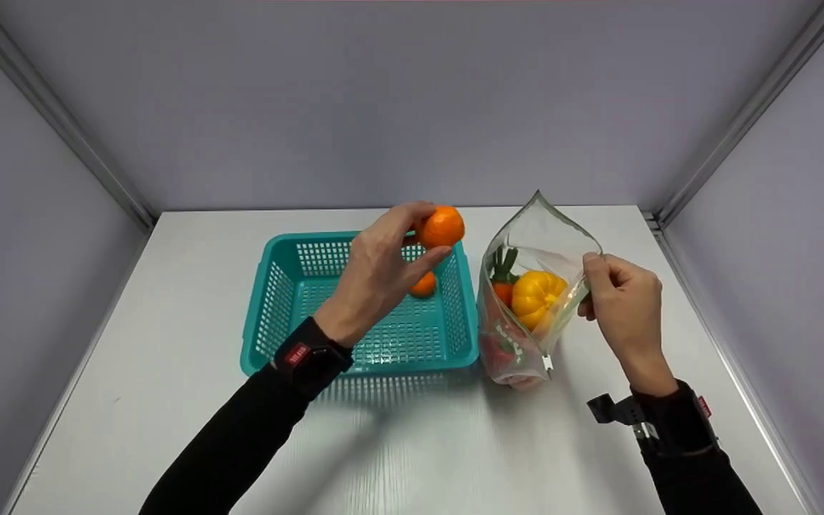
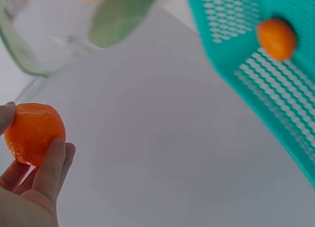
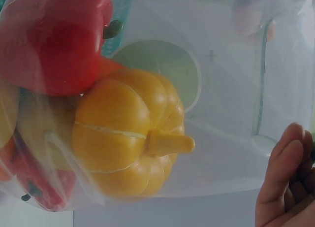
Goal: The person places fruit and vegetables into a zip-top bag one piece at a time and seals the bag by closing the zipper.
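Note:
My left hand (image 1: pixel 369 272) holds an orange mandarin (image 1: pixel 443 227) between thumb and fingers, raised above the back right of the teal basket (image 1: pixel 471 315). A second mandarin (image 1: pixel 423 286) lies inside that basket. To the right stands a clear zip bag (image 1: pixel 516 361), its mouth spread wide. My right hand (image 1: pixel 626 304) pinches the bag's right edge. Within the bag are a yellow pumpkin (image 3: pixel 123 133), a red bell pepper (image 3: pixel 54 45), a smaller red pepper (image 3: pixel 47 185) and an orange thing with green stalks (image 1: pixel 503 290). Other yellowish contents are partly hidden.
Basket and bag stand side by side, nearly touching, on a white table (image 1: pixel 169 400). Grey panels enclose the table at the back (image 1: pixel 383 107) and both sides. A white slider (image 1: pixel 547 363) sits at the front end of the bag's zip.

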`<act>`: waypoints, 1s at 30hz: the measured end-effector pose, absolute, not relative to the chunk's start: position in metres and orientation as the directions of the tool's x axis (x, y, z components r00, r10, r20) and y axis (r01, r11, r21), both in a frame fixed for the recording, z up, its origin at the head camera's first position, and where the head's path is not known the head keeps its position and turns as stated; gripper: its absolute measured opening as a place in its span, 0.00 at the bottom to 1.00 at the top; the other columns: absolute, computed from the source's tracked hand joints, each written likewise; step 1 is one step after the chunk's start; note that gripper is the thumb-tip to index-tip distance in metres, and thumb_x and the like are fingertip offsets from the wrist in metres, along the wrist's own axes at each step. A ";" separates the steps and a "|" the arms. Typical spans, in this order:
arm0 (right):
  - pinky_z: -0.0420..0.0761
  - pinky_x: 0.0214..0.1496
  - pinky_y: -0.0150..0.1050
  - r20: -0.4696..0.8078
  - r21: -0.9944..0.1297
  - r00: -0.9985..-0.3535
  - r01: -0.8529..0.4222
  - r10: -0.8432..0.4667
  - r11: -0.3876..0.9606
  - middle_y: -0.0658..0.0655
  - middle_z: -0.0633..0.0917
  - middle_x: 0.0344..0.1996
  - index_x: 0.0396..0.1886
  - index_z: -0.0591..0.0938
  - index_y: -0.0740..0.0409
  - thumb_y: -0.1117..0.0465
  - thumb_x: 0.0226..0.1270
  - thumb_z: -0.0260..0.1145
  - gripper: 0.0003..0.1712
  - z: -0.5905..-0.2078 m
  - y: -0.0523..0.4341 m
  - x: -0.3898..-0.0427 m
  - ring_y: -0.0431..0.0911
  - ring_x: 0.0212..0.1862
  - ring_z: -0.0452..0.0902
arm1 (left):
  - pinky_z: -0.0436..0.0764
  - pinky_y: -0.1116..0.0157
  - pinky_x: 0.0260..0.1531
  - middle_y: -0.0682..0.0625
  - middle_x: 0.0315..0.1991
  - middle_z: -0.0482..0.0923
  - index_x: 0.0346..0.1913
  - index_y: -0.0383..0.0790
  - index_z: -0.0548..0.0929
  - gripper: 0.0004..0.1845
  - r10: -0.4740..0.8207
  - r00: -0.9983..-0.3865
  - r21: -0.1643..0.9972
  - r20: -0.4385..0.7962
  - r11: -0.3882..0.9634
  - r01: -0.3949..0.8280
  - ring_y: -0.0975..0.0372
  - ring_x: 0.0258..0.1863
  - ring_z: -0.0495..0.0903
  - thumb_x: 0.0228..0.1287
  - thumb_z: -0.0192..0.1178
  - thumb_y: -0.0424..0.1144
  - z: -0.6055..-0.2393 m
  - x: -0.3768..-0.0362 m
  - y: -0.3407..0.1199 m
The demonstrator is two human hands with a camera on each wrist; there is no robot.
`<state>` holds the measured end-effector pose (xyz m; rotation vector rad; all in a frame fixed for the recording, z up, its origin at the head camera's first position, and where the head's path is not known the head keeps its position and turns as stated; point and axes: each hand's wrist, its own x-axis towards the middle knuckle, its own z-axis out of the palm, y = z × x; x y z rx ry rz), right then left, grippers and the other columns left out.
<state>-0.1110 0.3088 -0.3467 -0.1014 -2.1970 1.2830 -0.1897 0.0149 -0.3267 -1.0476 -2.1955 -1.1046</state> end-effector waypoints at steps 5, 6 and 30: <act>0.71 0.15 0.30 0.438 -0.815 -0.828 -0.201 0.349 0.544 0.53 0.76 0.08 0.14 0.78 0.63 0.58 0.79 0.61 0.28 -0.347 0.308 -0.110 0.41 0.11 0.72 | 0.81 0.71 0.54 0.39 0.62 0.77 0.62 0.32 0.78 0.25 0.425 -0.567 0.484 0.705 0.295 0.823 0.54 0.57 0.83 0.67 0.71 0.39 -0.313 -0.177 0.035; 0.71 0.15 0.30 0.436 -0.815 -0.829 -0.199 0.350 0.545 0.53 0.76 0.08 0.13 0.78 0.63 0.58 0.79 0.61 0.29 -0.347 0.308 -0.110 0.41 0.11 0.72 | 0.81 0.71 0.54 0.39 0.62 0.77 0.61 0.32 0.78 0.25 0.427 -0.564 0.487 0.707 0.285 0.826 0.54 0.57 0.83 0.66 0.71 0.39 -0.311 -0.175 0.040; 0.71 0.14 0.30 0.448 -0.816 -0.841 -0.246 0.303 0.524 0.53 0.76 0.08 0.13 0.77 0.62 0.57 0.79 0.61 0.29 -0.348 0.303 -0.111 0.43 0.11 0.71 | 0.80 0.70 0.56 0.43 0.59 0.76 0.61 0.38 0.80 0.21 0.746 -0.332 0.133 0.578 0.315 0.940 0.57 0.53 0.83 0.68 0.70 0.36 -0.312 -0.163 0.075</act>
